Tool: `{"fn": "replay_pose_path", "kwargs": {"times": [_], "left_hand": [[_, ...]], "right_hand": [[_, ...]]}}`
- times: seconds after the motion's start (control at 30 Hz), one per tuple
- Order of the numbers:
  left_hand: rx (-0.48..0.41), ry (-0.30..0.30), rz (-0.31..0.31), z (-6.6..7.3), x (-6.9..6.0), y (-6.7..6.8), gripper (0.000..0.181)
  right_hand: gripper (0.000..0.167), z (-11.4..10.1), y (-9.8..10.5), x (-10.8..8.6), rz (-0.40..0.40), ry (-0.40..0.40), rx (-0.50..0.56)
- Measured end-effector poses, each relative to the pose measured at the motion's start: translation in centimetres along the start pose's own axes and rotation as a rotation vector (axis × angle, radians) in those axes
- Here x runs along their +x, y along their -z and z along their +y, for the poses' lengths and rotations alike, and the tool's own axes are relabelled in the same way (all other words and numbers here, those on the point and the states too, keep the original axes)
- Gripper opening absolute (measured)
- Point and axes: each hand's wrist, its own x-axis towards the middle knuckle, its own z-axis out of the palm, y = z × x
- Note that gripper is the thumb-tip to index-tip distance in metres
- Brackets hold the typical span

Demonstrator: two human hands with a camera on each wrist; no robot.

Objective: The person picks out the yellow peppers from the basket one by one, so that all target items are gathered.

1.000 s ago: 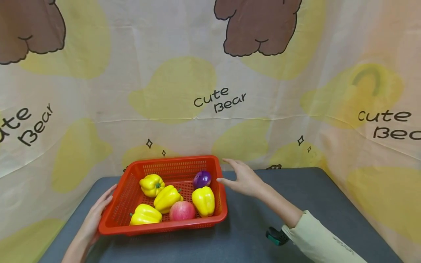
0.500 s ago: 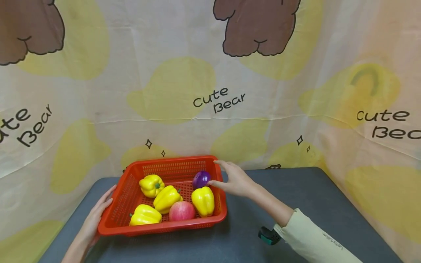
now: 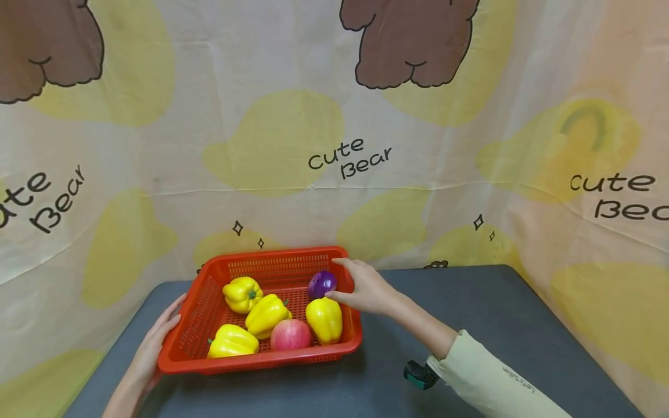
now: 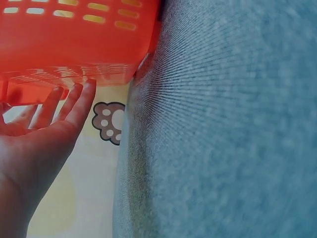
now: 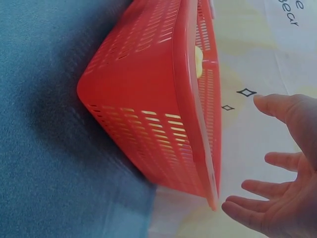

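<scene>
In the red basket [image 3: 251, 362], among four yellow bell peppers [image 3: 266, 318] and an apple [image 3: 290, 335], the round purple vegetable [image 3: 320, 284] lies just behind one pepper [image 3: 325, 322], near the right hand [image 3: 368, 287], its fingers spread, while the left hand [image 3: 150, 349], fingers straight, touches the basket's left side.

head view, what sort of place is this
Likely a makeshift indoor set, perhaps for filming: a cream cloth backdrop printed with "cute Bear" hangs behind a flat blue-grey table and a red rectangular openwork plastic basket.
</scene>
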Motion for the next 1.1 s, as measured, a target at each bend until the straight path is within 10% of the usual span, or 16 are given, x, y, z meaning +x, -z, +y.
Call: {"fn": "replay_pose_path", "kwargs": {"times": [1.1], "left_hand": [[-0.021,0.006,0.009,-0.1,0.0,-0.2,0.059]], "right_hand": [[0.069,-1.1,-1.6,0.9,-0.042,0.03,0.233]]}}
